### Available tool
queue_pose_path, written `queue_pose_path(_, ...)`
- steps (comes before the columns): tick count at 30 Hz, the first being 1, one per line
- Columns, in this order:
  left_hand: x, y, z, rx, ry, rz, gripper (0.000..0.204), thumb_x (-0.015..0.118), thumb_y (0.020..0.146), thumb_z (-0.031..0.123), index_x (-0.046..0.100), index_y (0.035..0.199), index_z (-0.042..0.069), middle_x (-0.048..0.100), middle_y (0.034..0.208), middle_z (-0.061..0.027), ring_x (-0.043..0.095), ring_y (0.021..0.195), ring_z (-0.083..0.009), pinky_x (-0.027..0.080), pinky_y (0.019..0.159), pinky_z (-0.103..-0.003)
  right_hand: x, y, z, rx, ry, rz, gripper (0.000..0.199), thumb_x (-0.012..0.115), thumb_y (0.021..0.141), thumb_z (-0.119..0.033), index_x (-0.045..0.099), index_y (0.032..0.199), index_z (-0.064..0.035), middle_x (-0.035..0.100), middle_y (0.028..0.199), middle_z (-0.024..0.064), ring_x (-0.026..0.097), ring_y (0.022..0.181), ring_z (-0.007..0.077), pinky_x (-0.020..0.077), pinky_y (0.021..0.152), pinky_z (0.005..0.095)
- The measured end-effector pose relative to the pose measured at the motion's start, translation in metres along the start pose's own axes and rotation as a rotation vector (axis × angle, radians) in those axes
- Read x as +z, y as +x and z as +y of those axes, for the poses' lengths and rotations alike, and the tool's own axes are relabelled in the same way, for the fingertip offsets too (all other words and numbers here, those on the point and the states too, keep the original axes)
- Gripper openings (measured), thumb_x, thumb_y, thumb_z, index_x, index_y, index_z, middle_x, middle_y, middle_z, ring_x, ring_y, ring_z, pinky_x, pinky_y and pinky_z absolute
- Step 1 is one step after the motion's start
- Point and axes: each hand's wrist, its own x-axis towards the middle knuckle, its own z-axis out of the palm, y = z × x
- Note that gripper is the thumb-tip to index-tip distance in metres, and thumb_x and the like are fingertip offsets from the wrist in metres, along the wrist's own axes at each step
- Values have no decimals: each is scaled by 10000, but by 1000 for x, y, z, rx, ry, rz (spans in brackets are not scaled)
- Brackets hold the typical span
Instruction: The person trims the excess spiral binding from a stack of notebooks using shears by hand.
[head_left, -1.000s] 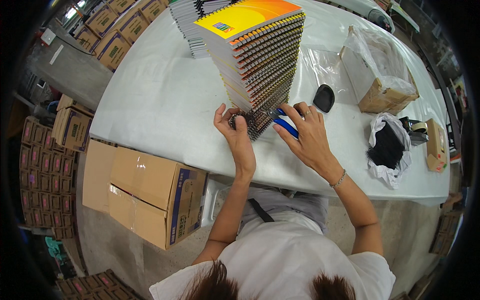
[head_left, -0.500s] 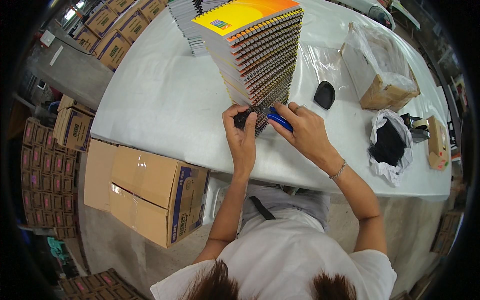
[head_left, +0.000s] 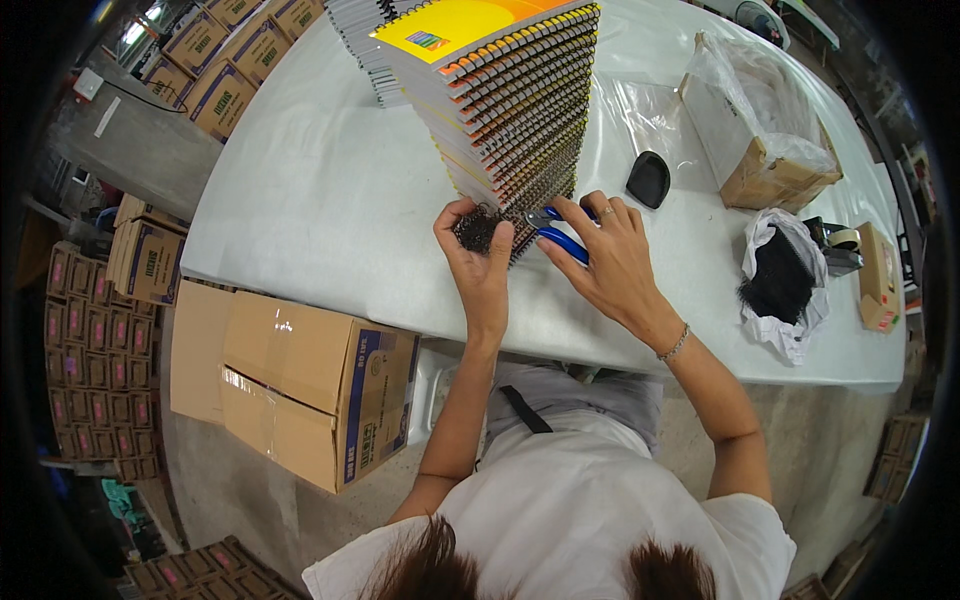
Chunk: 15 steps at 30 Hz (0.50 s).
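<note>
Wire coil: dark spiral binding, held at the near foot of the notebook stack, just above the worktop. Left hand has its fingers closed round the coil, thumb and fingertips pinching it from both sides; likely so the end stays put against the tool. Right hand grips blue-handled pliers, fingers wrapped over the handles, tip pointing left at the coil end. Whether the tip touches the wire: cannot tell, too small.

Stack leans with spiral edges facing the person, so the bindings are in reach. Yellow cover on top.

Further right on the worktop: black oval object, open carton with clear bag liner, white bag holding dark material. Tape dispenser near far edge. Below worktop, left: cardboard box on the floor.
</note>
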Motion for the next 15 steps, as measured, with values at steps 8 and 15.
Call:
queue_pose_path(8, -18, 2, -13, -53, 36, -52, 346, 675, 1004, 44, 477, 1286, 17, 509, 1266, -93, 528, 1144, -154, 448, 1029, -302, 4, 5, -5, -16, 15, -7, 455, 711, 944, -428, 665, 1254, -98, 628, 1018, 133, 579, 900, 298, 444, 834, 423)
queue_pose_path(15, -16, 2, -13, -5, 130, -50, 280, 656, 1028, 89, 502, 1250, 13, 512, 1254, -84, 511, 1146, -145, 435, 1027, -297, 14, 2, 6, 1, 137, -61, 375, 716, 947, -392, 672, 1181, -103, 651, 807, 94, 667, 678, 283, 532, 624, 405)
